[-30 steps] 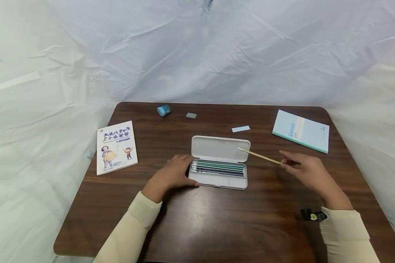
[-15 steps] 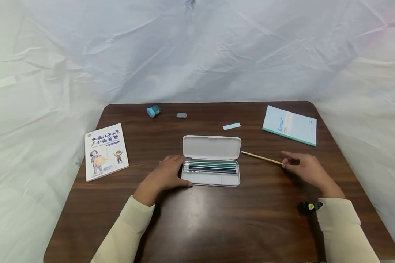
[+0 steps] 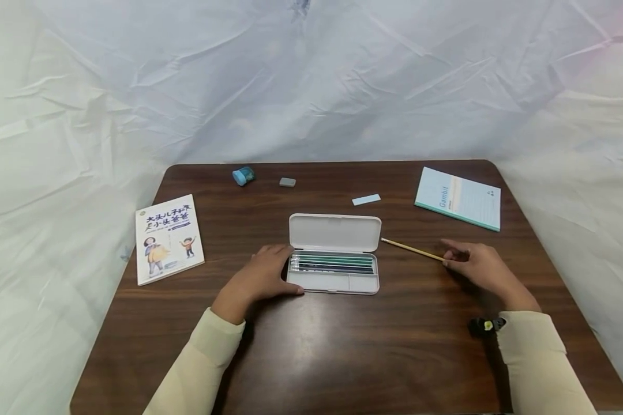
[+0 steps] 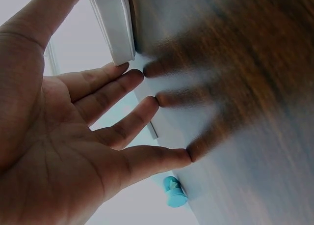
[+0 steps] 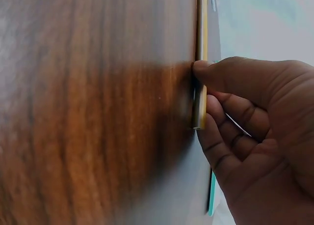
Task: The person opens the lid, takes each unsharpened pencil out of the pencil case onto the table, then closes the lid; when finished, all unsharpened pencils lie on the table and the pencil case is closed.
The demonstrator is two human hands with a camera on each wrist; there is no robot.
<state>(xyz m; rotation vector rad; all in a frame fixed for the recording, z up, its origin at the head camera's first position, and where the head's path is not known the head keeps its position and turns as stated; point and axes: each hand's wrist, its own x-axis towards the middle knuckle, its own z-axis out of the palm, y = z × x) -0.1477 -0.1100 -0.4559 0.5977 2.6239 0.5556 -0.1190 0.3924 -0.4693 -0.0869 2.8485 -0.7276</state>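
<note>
A white pencil case (image 3: 334,282) lies with its lid up in the middle of the table, several green and dark pencils (image 3: 334,261) side by side in its far compartment. My left hand (image 3: 259,275) is at its left end, thumb by the near corner; in the left wrist view the fingers are straight and spread, tips on the tabletop, the foremost touching the case. To the right, my right hand (image 3: 480,266) pinches the right end of a yellow pencil (image 3: 411,249) between thumb and fingers. This pencil lies low along the tabletop, its pale tip pointing toward the case lid.
Behind the case are a blue sharpener (image 3: 243,176), a grey eraser (image 3: 288,182) and a light blue strip (image 3: 366,199). A picture-covered book (image 3: 170,239) lies left, a light blue notebook (image 3: 459,199) at back right. White sheeting (image 3: 311,86) hangs behind the brown table (image 3: 311,357).
My right hand has lowered the yellow pencil, which overlapped the lid a second ago and now lies to its right. The left hand stays at the case. The head view has shifted slightly.
</note>
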